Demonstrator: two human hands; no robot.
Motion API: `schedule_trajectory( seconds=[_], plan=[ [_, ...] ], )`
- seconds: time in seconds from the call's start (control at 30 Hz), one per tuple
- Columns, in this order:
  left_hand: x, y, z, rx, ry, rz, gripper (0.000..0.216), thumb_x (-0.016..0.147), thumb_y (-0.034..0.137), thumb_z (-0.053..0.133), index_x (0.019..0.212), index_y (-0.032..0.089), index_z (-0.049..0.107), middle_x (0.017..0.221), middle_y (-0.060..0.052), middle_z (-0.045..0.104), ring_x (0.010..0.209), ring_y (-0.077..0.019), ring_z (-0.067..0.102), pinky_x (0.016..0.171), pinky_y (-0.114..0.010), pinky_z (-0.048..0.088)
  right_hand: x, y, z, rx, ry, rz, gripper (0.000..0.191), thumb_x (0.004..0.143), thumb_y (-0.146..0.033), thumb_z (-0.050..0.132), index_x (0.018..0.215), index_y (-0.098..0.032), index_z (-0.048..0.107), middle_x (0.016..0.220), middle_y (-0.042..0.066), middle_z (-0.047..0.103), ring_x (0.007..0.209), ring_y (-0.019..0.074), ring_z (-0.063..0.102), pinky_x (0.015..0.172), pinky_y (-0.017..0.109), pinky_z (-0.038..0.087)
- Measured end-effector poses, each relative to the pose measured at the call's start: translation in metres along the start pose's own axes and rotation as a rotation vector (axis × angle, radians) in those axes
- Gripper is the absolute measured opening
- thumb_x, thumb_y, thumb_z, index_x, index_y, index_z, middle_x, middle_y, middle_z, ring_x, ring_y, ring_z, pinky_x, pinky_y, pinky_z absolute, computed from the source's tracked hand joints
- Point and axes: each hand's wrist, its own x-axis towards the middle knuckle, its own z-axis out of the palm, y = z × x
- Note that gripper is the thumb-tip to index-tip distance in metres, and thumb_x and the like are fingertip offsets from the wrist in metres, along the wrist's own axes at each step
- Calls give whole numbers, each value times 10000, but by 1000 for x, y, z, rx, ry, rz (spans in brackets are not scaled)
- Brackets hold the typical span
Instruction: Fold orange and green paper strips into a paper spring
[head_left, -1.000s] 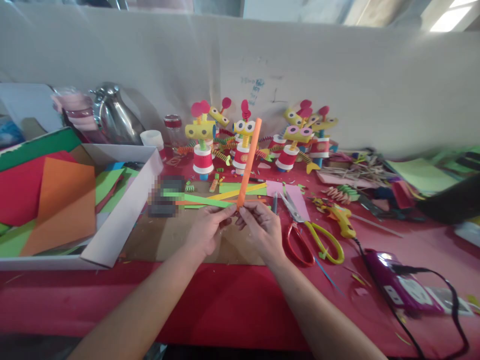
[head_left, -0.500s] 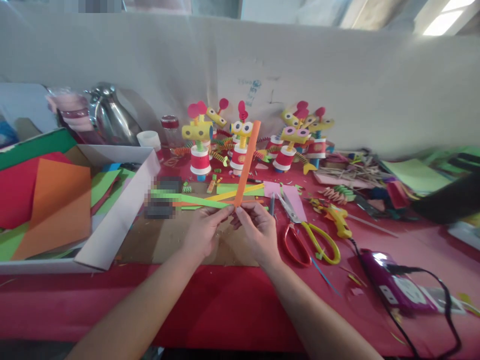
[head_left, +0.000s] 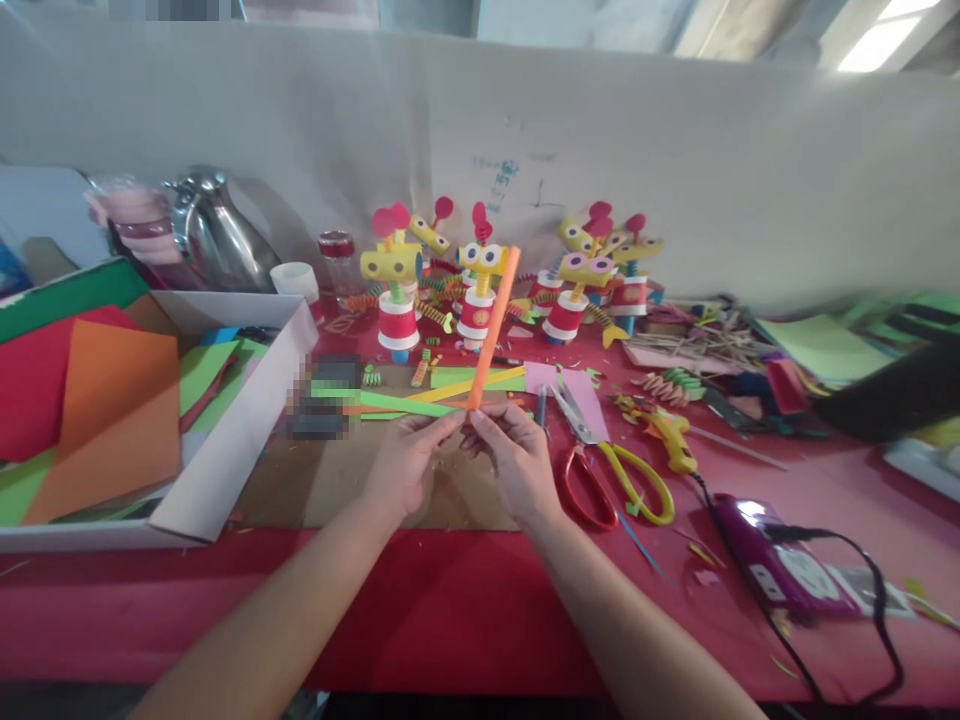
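Since alignment apparently needs steadying, a flat orange paper strip [head_left: 495, 332] and light-green paper strip [head_left: 405, 403], splayed beyond the fingertips [head_left: 448, 427], are pinched by left hand [head_left: 409, 462] and right hand [head_left: 519, 458].

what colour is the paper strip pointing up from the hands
The long paper strip is orange, head view.

The person is going bare-handed, and both arms are showing uncovered as far as I'm able to see. The left forearm [head_left: 292, 590] is looking long and smooth, tapering toward a slim, bare wrist [head_left: 384, 500]; the right forearm [head_left: 611, 600] is matching it in shape, broadening away from the hand. The left hand [head_left: 409, 462] and the right hand [head_left: 517, 460] are appearing slender, with narrow thumbs. The fingernails are coming across too small and blurred to make out.
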Motion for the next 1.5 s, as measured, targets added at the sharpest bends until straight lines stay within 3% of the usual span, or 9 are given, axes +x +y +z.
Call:
schedule_trajectory(
  seconds=[0.13,0.23,0.33,0.47,0.63,0.87,1.13,1.4,1.5],
  plan=[
    [2,1,-1,-2,91,-32,186,634,281,804,774,166,762,754,-41,734,719,-159,632,761,-326,471,4,-3,-5,20,-6,82,199,797,-380,671,792,-181,671,644,-9,638,548,109,568,538,237,461],
    [3,4,0,-76,103,-48,172,618,263,810,758,177,759,790,-43,747,763,-161,650,811,-337,472,4,-5,-6,-92,54,21,195,804,-381,653,866,-201,695,772,9,670,628,112,580,577,233,465],
    [2,5,1,-88,131,-47,149,591,247,822,710,190,754,762,-24,743,764,-144,643,804,-311,466,2,-5,-4,-210,13,-32,230,777,-365,687,953,-217,703,906,29,697,774,146,613,666,259,494],
    [2,2,2,4,142,-49,148,587,270,823,689,187,753,698,-18,727,691,-142,622,720,-285,456,-1,1,0,-219,10,-93,149,795,-325,683,877,-202,705,768,5,679,685,132,601,658,267,494],
    [1,-1,1,-9,90,-30,135,609,283,813,674,181,752,701,-26,728,704,-144,618,725,-280,456,-3,2,0,-156,9,-86,138,791,-300,694,878,-194,711,721,-5,682,647,122,617,652,264,517],
    [2,1,-1,19,78,-2,98,638,270,795,689,195,758,706,-26,730,703,-159,628,741,-312,464,-1,-3,-1,-98,-36,15,232,752,-365,722,901,-186,718,766,17,714,687,146,665,699,313,567],
    [2,0,-1,23,7,4,117,653,288,791,706,190,758,719,-36,723,705,-160,626,732,-312,458,-2,-2,-1,-105,18,-13,190,743,-345,726,844,-186,700,720,1,705,648,139,660,670,307,575],
    [-1,3,2,87,60,24,136,638,306,797,599,198,724,558,13,641,640,-142,587,682,-286,445,-2,2,-2,-132,24,-77,145,802,-328,679,829,-188,702,694,0,694,627,130,650,652,280,555],
    [-2,1,4,84,50,36,117,647,302,793,642,200,735,584,20,657,627,-130,579,674,-272,447,1,2,-3,-131,26,-69,140,795,-323,681,800,-184,703,676,-2,686,613,127,636,628,270,542]
  ],
)
